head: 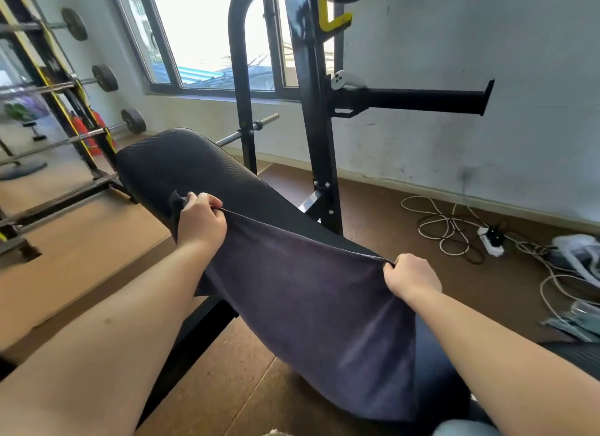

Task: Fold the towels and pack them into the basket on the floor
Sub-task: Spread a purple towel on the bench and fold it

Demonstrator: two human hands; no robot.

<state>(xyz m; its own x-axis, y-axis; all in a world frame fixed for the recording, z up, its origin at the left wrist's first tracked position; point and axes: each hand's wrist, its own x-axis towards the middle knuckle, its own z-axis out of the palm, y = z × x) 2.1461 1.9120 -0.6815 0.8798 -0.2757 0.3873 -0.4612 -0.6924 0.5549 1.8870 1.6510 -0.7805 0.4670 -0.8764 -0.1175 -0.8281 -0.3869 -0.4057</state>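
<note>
A dark grey towel (308,306) hangs stretched between my two hands above a black padded weight bench (168,166). My left hand (201,219) pinches its far top corner, and a small flap of cloth sticks out past the fingers. My right hand (410,278) pinches the near top corner. The top edge runs taut between them, and the rest drapes down toward me over the bench. No basket is in view.
A black rack upright (316,137) with a horizontal peg (412,99) stands just behind the bench. Barbells on a rack (65,88) fill the left. White cables and a power strip (490,241) lie on the brown floor at right, beside plastic-wrapped items (578,260).
</note>
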